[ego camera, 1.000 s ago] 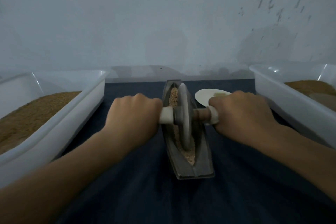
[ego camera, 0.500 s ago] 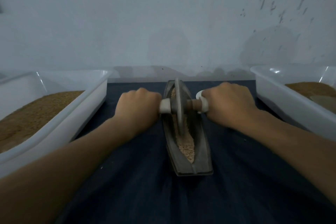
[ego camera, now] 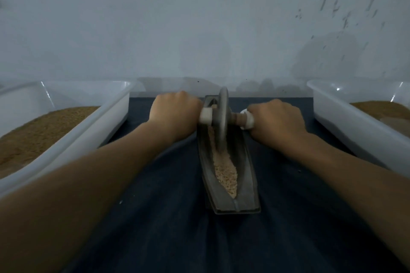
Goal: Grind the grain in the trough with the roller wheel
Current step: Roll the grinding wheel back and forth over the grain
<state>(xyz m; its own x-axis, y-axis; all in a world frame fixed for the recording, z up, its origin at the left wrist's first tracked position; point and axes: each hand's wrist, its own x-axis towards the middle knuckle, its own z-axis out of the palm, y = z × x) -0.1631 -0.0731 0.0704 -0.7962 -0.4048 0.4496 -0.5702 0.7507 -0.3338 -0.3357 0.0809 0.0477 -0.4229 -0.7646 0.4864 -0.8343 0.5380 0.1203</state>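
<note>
My left hand (ego camera: 175,113) and right hand (ego camera: 277,119) are each clenched round one end of the axle of the roller wheel (ego camera: 222,117). The wheel stands upright at the far end of the trough (ego camera: 244,173), which lies lengthwise mid-cloth on the dark cloth (ego camera: 288,217). The grain (ego camera: 225,173) lies heaped in the groove nearer me. To grind well, I judge I should draw the wheel back with even weight from both fists, axle level, so the rim doesn't climb the sides. I count one wheel, one trough and two white tubs: the left tub (ego camera: 88,131) and the right tub (ego camera: 346,122), at the cloth's side edges.
</note>
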